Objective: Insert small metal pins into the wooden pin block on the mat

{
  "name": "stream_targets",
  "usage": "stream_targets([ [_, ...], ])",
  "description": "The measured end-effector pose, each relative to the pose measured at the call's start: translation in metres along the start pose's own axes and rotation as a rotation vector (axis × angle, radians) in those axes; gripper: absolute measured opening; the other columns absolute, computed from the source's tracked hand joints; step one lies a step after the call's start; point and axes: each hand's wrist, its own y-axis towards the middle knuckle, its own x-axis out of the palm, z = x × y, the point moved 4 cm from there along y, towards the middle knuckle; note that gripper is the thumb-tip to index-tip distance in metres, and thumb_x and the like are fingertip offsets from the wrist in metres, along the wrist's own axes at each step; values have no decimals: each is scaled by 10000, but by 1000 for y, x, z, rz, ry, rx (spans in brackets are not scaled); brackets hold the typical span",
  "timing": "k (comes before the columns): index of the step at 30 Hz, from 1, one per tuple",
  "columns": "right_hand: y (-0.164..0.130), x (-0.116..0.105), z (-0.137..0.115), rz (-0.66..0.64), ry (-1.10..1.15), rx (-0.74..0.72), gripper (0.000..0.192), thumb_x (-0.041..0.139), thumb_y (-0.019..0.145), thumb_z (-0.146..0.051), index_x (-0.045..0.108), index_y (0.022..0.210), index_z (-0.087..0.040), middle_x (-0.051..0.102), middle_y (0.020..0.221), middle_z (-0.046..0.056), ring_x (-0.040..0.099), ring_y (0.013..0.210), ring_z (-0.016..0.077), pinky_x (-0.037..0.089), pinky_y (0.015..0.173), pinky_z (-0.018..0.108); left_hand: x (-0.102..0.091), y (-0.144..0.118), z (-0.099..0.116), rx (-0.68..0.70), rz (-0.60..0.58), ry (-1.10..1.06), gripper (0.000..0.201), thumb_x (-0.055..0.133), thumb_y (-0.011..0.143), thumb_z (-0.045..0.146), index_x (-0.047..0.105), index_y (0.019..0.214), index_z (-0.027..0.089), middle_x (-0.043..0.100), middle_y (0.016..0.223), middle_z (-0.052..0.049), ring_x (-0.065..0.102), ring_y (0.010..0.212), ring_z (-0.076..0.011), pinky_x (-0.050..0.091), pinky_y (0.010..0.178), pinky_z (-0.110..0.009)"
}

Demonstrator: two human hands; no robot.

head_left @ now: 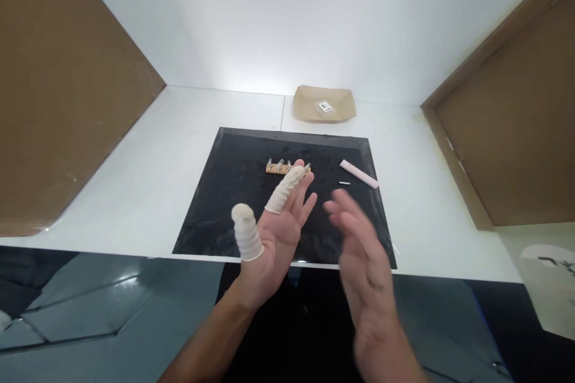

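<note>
My left hand (pixel 279 230) is raised over the near part of a black mat, palm turned up and fingers spread, holding nothing. White finger cots cover its thumb (pixel 247 233) and index finger (pixel 286 190). Opposite it, my right hand (pixel 363 251) is slightly blurred, with fingers stretched out and nothing visible in it. Past my left fingertips lies a small wooden strip (pixel 274 169) carrying several clear, shiny pieces; the fingers hide part of it. To the right are a pink bar (pixel 359 173) and a tiny white stick (pixel 344 183).
The black mat (pixel 211 191) lies on a white table (pixel 157 149). Behind it stands a brown paper tray (pixel 305 109) holding a small clear case with a label (pixel 324 108). Brown panels (pixel 58 84) flank the table on both sides, with a white wall at the back.
</note>
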Motion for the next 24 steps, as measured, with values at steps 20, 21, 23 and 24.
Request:
stream_targets([
  [20,-46,22,13,-286,837,714,933,-53,1024,-728,559,1542,-250,691,1398,131,664,1318,319,591,1035,598,19,-10,-19,243,-516,696,942,660,847,788,338,1645,405,133,1777,-23,-1,1632,-450,-243,1235,-691],
  [21,-42,13,4,-322,870,720,947,-39,1002,-773,542,1553,-269,667,1435,118,635,1351,329,581,1047,615,16,-7,-24,189,-593,748,1038,706,827,766,282,1673,340,91,1773,-92,6,1626,-472,-243,1211,-723],
  [23,-41,-5,-9,-398,859,646,951,31,959,-853,522,1564,-307,581,1530,83,550,1424,343,559,1087,616,1,0,-23,138,-553,805,1166,785,762,749,251,1686,279,47,1767,-149,-48,1617,-487,-241,1182,-761],
  [24,-43,-12,-11,-412,804,594,914,70,964,-850,510,1570,-327,543,1561,68,529,1434,348,558,1094,610,-7,3,-19,132,-496,798,1158,796,759,737,261,1683,288,50,1772,-137,-70,1619,-473,-237,1187,-754],
])
